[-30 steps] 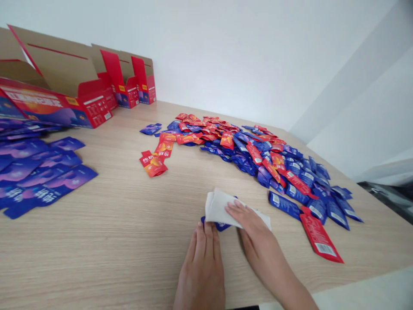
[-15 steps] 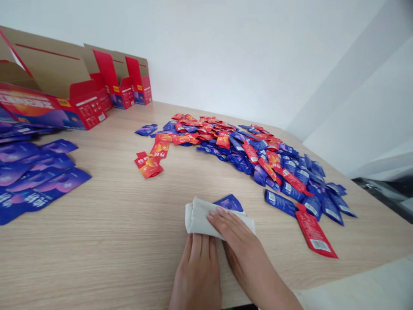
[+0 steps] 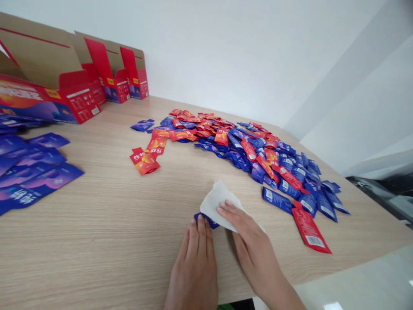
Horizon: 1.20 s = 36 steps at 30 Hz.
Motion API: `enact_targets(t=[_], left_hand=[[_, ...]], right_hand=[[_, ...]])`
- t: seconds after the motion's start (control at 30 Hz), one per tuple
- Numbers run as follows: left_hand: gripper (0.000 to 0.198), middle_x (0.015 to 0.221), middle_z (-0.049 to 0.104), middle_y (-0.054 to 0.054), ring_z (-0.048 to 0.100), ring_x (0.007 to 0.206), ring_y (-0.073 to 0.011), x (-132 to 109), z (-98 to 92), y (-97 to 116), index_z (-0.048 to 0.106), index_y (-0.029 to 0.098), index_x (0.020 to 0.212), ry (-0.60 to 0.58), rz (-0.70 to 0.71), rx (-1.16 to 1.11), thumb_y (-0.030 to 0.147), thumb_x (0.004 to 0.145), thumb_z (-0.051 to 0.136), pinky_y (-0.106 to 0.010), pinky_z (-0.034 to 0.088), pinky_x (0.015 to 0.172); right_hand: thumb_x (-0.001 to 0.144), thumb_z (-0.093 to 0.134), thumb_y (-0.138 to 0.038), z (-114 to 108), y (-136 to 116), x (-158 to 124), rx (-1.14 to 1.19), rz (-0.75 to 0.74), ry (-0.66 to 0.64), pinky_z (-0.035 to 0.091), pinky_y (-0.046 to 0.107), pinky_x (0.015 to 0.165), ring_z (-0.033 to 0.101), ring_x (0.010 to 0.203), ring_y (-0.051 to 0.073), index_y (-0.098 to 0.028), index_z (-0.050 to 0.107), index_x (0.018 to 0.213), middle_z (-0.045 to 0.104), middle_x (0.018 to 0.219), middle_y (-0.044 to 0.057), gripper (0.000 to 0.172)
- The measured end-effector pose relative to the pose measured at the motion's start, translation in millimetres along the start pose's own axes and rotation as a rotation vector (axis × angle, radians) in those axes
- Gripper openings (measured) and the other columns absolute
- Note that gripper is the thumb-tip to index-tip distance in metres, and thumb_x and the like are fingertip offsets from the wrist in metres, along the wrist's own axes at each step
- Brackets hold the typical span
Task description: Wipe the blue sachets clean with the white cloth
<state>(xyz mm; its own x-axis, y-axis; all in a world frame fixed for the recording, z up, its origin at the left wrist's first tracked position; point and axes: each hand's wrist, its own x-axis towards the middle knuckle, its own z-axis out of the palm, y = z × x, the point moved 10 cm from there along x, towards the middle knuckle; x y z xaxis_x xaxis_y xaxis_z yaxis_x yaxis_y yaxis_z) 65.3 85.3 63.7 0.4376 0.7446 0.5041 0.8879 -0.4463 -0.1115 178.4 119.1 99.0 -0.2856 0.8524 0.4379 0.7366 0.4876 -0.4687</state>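
A folded white cloth [image 3: 215, 203] lies on the wooden table [image 3: 106, 232] over a blue sachet [image 3: 204, 220], of which only the near edge shows. My right hand [image 3: 248, 239] presses flat on the cloth, fingers stretched out. My left hand [image 3: 196, 258] lies flat with its fingertips on the sachet's near edge, holding it down. Both hands sit near the table's front edge.
A wide heap of red and blue sachets [image 3: 258, 155] spreads across the far right of the table. A few red sachets [image 3: 145, 159] lie apart at the centre. Large blue packets [image 3: 29, 172] lie at the left. Open red cartons [image 3: 64, 86] stand at the back left.
My right hand slid the cloth toward me over the sachet, then pushed it away again; the sachet's far end showed half a second ago and is covered now. My left hand stayed put.
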Motion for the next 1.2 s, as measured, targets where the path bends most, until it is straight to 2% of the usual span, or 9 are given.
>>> enact_targets(t=[0.1, 0.3, 0.4, 0.57, 0.63, 0.77, 0.83, 1.07, 1.2], left_hand=[[0.061, 0.146, 0.068, -0.019, 0.064, 0.133, -0.0296, -1.4, 0.0, -0.6, 0.062, 0.001, 0.141, 0.003, 0.01, -0.007, 0.024, 0.086, 0.052, -0.036, 0.053, 0.111], [0.064, 0.15, 0.065, -0.019, 0.061, 0.137, -0.0301, -4.3, 2.5, -0.4, 0.059, 0.0, 0.144, -0.02, -0.003, -0.014, 0.023, 0.085, 0.053, -0.037, 0.052, 0.112], [0.062, 0.149, 0.066, -0.019, 0.061, 0.137, -0.0303, -2.2, -0.5, -0.2, 0.061, 0.0, 0.142, -0.001, -0.008, -0.01, 0.022, 0.085, 0.052, -0.036, 0.052, 0.112], [0.051, 0.127, 0.078, -0.015, 0.069, 0.121, -0.0291, 2.5, -1.8, -1.2, 0.072, 0.006, 0.127, -0.037, 0.002, -0.013, 0.02, 0.083, 0.051, -0.039, 0.054, 0.111], [0.053, 0.131, 0.076, -0.015, 0.068, 0.123, -0.0284, 1.4, -1.3, -1.8, 0.071, 0.006, 0.13, -0.041, 0.002, -0.012, 0.018, 0.082, 0.051, -0.038, 0.054, 0.11], [0.064, 0.15, 0.065, -0.019, 0.06, 0.138, -0.0296, -4.2, 0.7, -1.1, 0.059, 0.001, 0.144, -0.012, 0.003, -0.013, 0.02, 0.083, 0.051, -0.037, 0.052, 0.112], [0.065, 0.15, 0.065, -0.02, 0.059, 0.138, -0.0304, -6.0, 3.0, -0.1, 0.058, 0.001, 0.145, -0.013, 0.001, -0.016, 0.021, 0.084, 0.052, -0.038, 0.051, 0.113], [0.061, 0.144, 0.068, -0.022, 0.064, 0.133, -0.0313, -3.2, 0.2, 0.3, 0.062, -0.001, 0.139, 0.021, 0.013, 0.006, 0.023, 0.084, 0.051, -0.038, 0.052, 0.111], [0.062, 0.146, 0.068, -0.02, 0.064, 0.134, -0.0311, -3.0, 0.7, -0.9, 0.062, 0.0, 0.141, 0.002, 0.026, 0.008, 0.024, 0.084, 0.052, -0.037, 0.053, 0.111]], right_hand=[[0.102, 0.043, -0.006, 7.5, 9.1, 3.8, -0.024, -0.008, -0.032, 0.049, 0.045, 0.123, 0.059, 0.145, 0.02, -0.029, 0.063, 0.149, 0.067, 0.151, 0.003, 0.056], [0.106, 0.046, -0.024, -35.0, 83.9, -13.5, -0.133, 0.339, 0.133, 0.053, 0.054, 0.117, 0.067, 0.136, 0.03, -0.023, 0.069, 0.143, 0.071, 0.146, 0.01, 0.043], [0.108, 0.046, -0.024, -35.1, 55.6, -13.0, -0.032, 0.298, 0.162, 0.053, 0.047, 0.118, 0.063, 0.141, 0.025, -0.028, 0.064, 0.147, 0.068, 0.15, 0.005, 0.043], [0.101, 0.041, -0.002, 15.0, -16.0, 1.9, 0.039, -0.052, -0.113, 0.046, 0.042, 0.125, 0.054, 0.149, 0.018, -0.028, 0.06, 0.152, 0.065, 0.154, 0.001, 0.06], [0.098, 0.04, 0.0, 16.2, -1.9, 3.8, -0.023, -0.043, -0.107, 0.045, 0.047, 0.126, 0.054, 0.149, 0.02, -0.025, 0.063, 0.149, 0.066, 0.152, 0.003, 0.061], [0.103, 0.043, -0.012, -15.5, 61.5, -2.1, -0.15, 0.177, 0.039, 0.051, 0.057, 0.119, 0.062, 0.142, 0.029, -0.02, 0.068, 0.143, 0.068, 0.148, 0.011, 0.048], [0.104, 0.044, -0.017, -28.7, 73.1, -6.3, -0.169, 0.262, 0.09, 0.054, 0.057, 0.116, 0.065, 0.138, 0.03, -0.021, 0.069, 0.142, 0.07, 0.146, 0.011, 0.045], [0.102, 0.043, -0.006, 9.2, -6.3, 8.2, -0.02, -0.016, -0.011, 0.049, 0.043, 0.123, 0.058, 0.146, 0.018, -0.026, 0.064, 0.148, 0.066, 0.152, 0.004, 0.055], [0.099, 0.043, -0.006, 6.3, 32.5, 10.0, -0.052, 0.081, -0.008, 0.049, 0.049, 0.123, 0.061, 0.143, 0.023, -0.024, 0.067, 0.146, 0.068, 0.15, 0.007, 0.056]])
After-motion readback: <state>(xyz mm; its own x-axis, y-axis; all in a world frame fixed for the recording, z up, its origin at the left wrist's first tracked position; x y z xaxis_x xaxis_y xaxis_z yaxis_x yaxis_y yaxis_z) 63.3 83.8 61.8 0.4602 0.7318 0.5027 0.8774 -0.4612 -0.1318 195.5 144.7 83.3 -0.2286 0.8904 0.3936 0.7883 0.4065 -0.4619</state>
